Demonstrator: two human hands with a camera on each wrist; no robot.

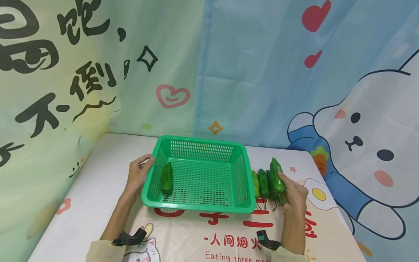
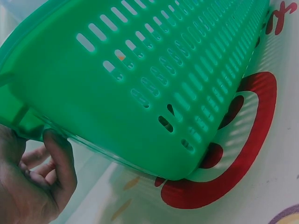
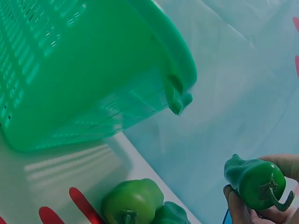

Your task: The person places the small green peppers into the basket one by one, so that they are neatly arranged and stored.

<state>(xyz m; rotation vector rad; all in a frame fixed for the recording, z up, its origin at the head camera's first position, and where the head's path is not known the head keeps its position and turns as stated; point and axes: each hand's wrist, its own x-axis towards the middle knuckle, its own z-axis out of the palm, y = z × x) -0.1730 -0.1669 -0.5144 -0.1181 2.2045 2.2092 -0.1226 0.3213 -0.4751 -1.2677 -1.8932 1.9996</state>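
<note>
A green plastic basket (image 1: 199,209) with slotted walls stands in the middle of the table. One green pepper (image 1: 167,178) lies inside it, along the left end. My left hand (image 1: 137,175) grips the basket's left rim, with curled fingers (image 2: 60,161) at the edge in the left wrist view. Right of the basket, my right hand (image 1: 294,191) pinches another green pepper (image 1: 276,177) between thumb and fingers. In the right wrist view this pepper (image 3: 261,184) shows its curved stem. Several more green peppers (image 1: 263,183) lie between the basket and that hand, partly hidden.
A printed tablecloth (image 1: 239,242) with red lettering covers the front of the white table (image 1: 76,203). A patterned curtain (image 1: 242,72) hangs behind and at both sides. Dark wrist straps (image 1: 129,238) are on both forearms.
</note>
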